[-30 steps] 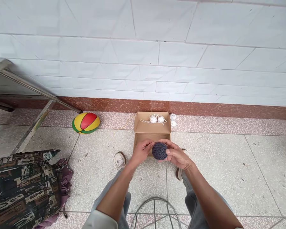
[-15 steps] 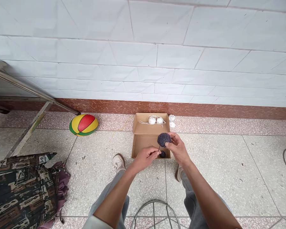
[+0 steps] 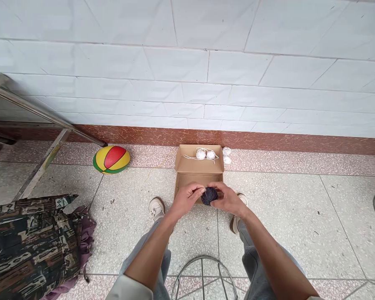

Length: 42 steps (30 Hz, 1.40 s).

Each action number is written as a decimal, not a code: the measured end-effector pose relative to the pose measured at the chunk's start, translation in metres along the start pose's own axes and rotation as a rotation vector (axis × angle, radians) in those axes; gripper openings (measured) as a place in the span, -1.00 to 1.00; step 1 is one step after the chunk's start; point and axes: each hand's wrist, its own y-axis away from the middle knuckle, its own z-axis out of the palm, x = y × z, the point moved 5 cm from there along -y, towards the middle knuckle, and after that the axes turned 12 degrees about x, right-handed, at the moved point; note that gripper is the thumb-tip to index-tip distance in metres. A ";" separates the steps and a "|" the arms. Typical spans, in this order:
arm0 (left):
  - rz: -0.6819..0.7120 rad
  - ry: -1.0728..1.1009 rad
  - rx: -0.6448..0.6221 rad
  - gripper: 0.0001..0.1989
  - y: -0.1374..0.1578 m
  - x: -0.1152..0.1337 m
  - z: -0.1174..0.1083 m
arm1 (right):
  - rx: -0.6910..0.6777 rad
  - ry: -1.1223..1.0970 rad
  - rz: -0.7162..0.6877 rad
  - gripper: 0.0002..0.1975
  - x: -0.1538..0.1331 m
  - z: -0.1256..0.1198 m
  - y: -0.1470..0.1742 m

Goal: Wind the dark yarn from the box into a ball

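My right hand point(image 3: 229, 200) wraps its fingers around a dark grey ball of yarn point(image 3: 209, 196), holding it over the front of an open cardboard box point(image 3: 183, 180). At the ball's left side, my left hand point(image 3: 187, 198) is closed in a pinch on the yarn's loose strand, which is barely visible between thumb and fingertips. Two white yarn balls point(image 3: 201, 154) with loose ends lie on the box's rear part. Just right of the box are more white balls point(image 3: 226, 151). My hands hide much of the box's front section.
A yellow, red and green ball point(image 3: 112, 159) lies on the floor at left, beside a metal frame leg point(image 3: 46, 162). Patterned cloth point(image 3: 34, 246) is at lower left. A round metal stool frame point(image 3: 203, 258) stands between my legs. The tiled wall point(image 3: 187, 66) rises behind the box.
The dark yarn ball has come down and slightly left, nearer my body. My left hand has moved up against its left side. The second dark ball in the box is now hidden.
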 end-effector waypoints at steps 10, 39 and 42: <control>0.006 0.024 0.014 -0.67 -0.004 -0.010 0.004 | -0.088 -0.613 0.191 -0.50 -0.013 0.003 0.008; -0.022 0.012 0.056 -0.69 -0.005 -0.011 -0.001 | -0.150 -0.525 0.188 -0.49 -0.010 0.003 0.009; 0.016 0.003 -0.003 -0.70 -0.002 -0.009 0.008 | -0.066 -0.657 0.163 -0.43 -0.012 0.000 0.006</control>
